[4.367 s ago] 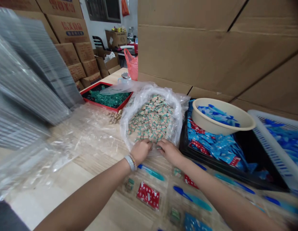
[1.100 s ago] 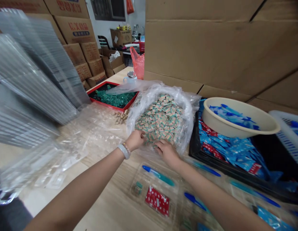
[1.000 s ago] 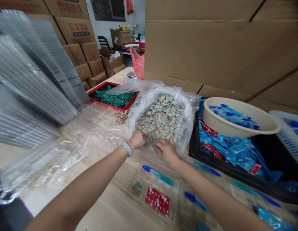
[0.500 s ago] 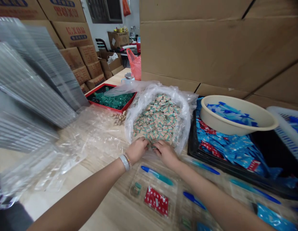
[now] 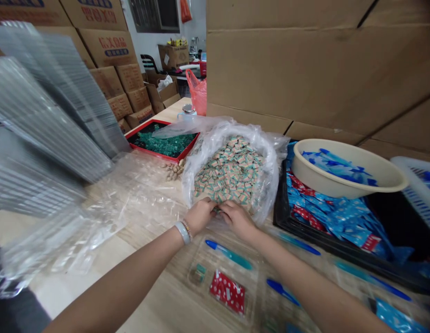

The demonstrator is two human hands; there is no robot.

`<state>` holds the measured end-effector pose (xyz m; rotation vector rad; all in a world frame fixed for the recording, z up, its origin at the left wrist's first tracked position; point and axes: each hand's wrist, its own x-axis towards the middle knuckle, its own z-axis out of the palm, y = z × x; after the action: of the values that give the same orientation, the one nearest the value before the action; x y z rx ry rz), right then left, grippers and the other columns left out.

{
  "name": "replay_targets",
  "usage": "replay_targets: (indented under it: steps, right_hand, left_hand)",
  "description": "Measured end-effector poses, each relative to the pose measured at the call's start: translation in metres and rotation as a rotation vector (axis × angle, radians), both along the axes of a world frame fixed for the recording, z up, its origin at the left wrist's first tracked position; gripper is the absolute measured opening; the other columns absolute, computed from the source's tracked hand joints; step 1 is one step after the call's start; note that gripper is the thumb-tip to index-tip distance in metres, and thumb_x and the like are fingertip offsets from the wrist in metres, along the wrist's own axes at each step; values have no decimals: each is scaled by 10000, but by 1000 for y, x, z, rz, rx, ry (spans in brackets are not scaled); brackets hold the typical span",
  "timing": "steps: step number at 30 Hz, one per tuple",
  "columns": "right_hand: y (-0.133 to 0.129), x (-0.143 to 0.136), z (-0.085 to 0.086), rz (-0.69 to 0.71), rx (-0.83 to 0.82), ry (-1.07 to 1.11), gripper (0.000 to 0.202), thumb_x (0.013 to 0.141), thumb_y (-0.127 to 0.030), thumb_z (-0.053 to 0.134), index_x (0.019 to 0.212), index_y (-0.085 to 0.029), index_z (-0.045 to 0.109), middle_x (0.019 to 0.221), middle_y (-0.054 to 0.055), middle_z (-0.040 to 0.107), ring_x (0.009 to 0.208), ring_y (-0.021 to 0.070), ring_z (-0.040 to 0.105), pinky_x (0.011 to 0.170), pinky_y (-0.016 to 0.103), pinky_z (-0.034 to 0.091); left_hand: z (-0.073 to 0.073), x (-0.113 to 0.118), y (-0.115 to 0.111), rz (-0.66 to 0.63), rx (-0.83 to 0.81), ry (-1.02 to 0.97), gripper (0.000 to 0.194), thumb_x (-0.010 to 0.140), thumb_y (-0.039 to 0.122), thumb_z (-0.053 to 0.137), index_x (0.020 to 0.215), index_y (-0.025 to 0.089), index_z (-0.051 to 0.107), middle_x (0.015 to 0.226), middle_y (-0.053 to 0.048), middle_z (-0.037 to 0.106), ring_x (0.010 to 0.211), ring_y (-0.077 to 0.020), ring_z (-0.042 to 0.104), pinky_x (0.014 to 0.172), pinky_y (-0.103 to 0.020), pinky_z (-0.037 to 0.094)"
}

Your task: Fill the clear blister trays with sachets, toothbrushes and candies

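Observation:
A clear plastic bag [image 5: 265,194] lies open with its rim rolled back, full of small tan-and-green square pieces [image 5: 232,169]. At its near edge my left hand [image 5: 200,215], with a pale bangle and a beaded bracelet on the wrist, has its fingers curled inward. My right hand [image 5: 238,221] meets it there, thumb and fingers bent together. Between the fingertips a few of the small squares show, partly hidden by the fingers. Below my hands a clear tray [image 5: 248,282] holds a blue pen-shaped item [image 5: 229,254], a red dotted packet [image 5: 228,291] and a small green square piece [image 5: 200,273].
To the right, a black crate [image 5: 280,215] holds blue and red packets, with a cream basin [image 5: 350,182] on it. Stacked clear plastic trays [image 5: 55,101] lean at left. A red-rimmed tray [image 5: 149,150] of green pieces stands behind loose clear plastic [image 5: 132,194]. Cardboard [image 5: 305,69] rises behind.
My right hand has shifted slightly left, so the fingertips of both hands are closer together at the bag's near edge. The whole view has moved a little; the other things stay put.

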<state>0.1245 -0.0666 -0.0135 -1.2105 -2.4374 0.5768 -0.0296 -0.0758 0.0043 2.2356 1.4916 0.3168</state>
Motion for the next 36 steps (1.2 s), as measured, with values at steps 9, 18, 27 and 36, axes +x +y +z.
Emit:
replay_targets:
  steps: [9,18,27,36]
  right_hand:
    - [3,12,-5,-71,-28,65,175,754,-125,468,873,-157,592,868,72,575,850,177,499,762,296,391]
    - [7,-11,-1,-8,-168,124,177,727,-111,485,847,-171,601,820,45,587,795,150,514,719,252,390]
    - [0,-24,-6,-141,-100,10,254,713,-99,453,894,-185,610,884,69,597,846,179,512,761,276,377]
    - [7,18,1,-257,-305,360,199,721,-175,442,857,-139,583,705,16,589,652,133,520,635,260,420]
  left_hand:
    - [23,-21,27,289,-115,-235,200,686,254,533,780,111,636,637,-20,599,585,-121,528,555,-210,404]
    - [5,-17,18,390,-365,-444,120,650,202,526,645,105,597,420,49,457,401,-67,410,406,-170,317]
    - [-4,-16,16,484,-408,-560,96,669,121,492,633,95,577,472,32,488,425,-63,438,457,-181,376]
    - [11,-2,6,193,-339,-561,147,652,185,552,743,97,625,656,-8,594,608,-100,521,598,-204,430]
